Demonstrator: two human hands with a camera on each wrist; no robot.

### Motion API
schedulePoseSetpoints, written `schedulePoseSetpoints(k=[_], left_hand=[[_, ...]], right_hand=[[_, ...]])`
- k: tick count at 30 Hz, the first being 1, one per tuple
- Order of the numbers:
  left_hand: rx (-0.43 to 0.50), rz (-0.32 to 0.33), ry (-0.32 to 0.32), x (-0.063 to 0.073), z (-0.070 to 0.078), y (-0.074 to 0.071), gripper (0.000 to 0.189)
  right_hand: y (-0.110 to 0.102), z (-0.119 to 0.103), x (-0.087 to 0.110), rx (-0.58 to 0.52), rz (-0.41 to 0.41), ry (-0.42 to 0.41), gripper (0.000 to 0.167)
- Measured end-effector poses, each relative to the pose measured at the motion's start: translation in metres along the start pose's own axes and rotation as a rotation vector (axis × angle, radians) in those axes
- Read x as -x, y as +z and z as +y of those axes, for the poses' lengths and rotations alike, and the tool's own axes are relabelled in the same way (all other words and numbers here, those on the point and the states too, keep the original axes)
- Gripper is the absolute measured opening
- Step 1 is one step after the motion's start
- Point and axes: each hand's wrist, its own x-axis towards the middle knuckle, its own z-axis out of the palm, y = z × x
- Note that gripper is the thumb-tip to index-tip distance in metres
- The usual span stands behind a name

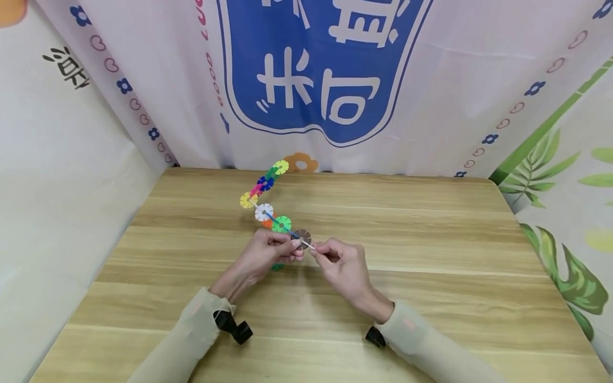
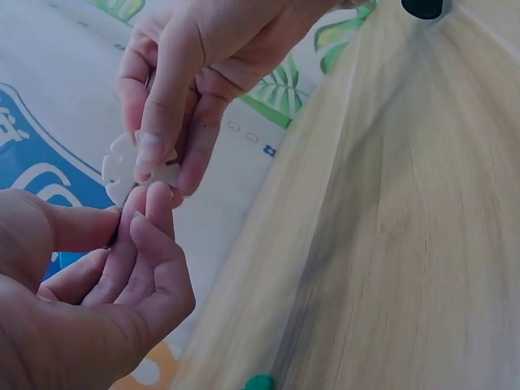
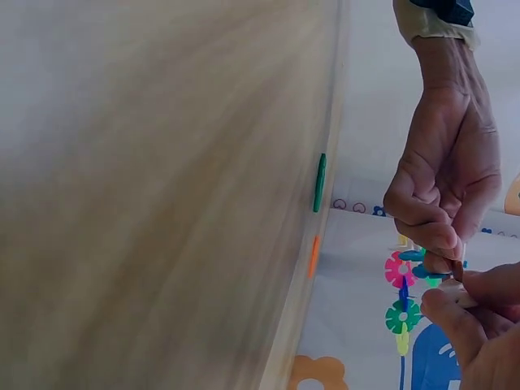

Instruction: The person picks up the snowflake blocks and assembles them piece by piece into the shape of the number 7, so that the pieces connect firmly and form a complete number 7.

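My left hand [image 1: 268,250] pinches a brown slotted disc [image 1: 304,235] between thumb and fingers, at the near end of a chain of interlocked plastic snowflake discs. Thumb and fingers of my right hand [image 1: 347,266] hold a white slotted disc [image 2: 120,171], seen edge-on from the head, its rim meeting the brown disc. Up the chain follow a blue disc, a light green disc [image 1: 281,224], another white disc [image 1: 264,212] and a yellow disc [image 1: 246,200]. Beyond these come pink, dark blue [image 1: 265,183], green and yellow-green discs [image 1: 281,167]. Fingertips cover part of the joint.
A loose green disc [image 3: 319,183] and an orange disc [image 3: 314,256] lie flat on the wooden table [image 1: 455,255]. Patterned cloth [image 1: 431,133] hangs behind the table's far edge. Black devices [image 1: 234,327] are strapped to both wrists.
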Motion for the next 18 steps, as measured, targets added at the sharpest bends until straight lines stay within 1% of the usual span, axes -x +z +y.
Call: schedulePoseSetpoints(k=[3, 6, 9, 12, 14, 16, 18], left_hand=[[-0.031, 0.001, 0.018, 0.001, 0.001, 0.002, 0.021], [-0.054, 0.007, 0.035, 0.002, 0.004, 0.003, 0.02], [-0.11, 0.041, 0.086, 0.004, 0.009, 0.003, 0.019], [-0.194, 0.085, 0.175, 0.009, 0.016, 0.005, 0.018], [-0.224, 0.1, 0.224, 0.012, 0.019, 0.006, 0.02], [-0.237, 0.104, 0.256, 0.015, 0.021, 0.008, 0.025], [-0.226, 0.107, 0.264, 0.018, 0.02, 0.01, 0.029]], right_hand=[[0.0, 0.0, 0.002, 0.002, 0.017, -0.014, 0.006], [-0.001, -0.001, 0.001, 0.008, 0.011, -0.024, 0.003], [-0.005, -0.004, -0.004, 0.036, 0.002, -0.002, 0.002], [-0.009, -0.008, -0.009, 0.035, 0.011, 0.063, 0.005], [-0.012, -0.01, -0.011, -0.032, 0.027, 0.133, 0.007], [-0.013, -0.012, -0.013, -0.161, 0.034, 0.211, 0.009], [-0.014, -0.013, -0.013, -0.313, 0.032, 0.285, 0.012]])
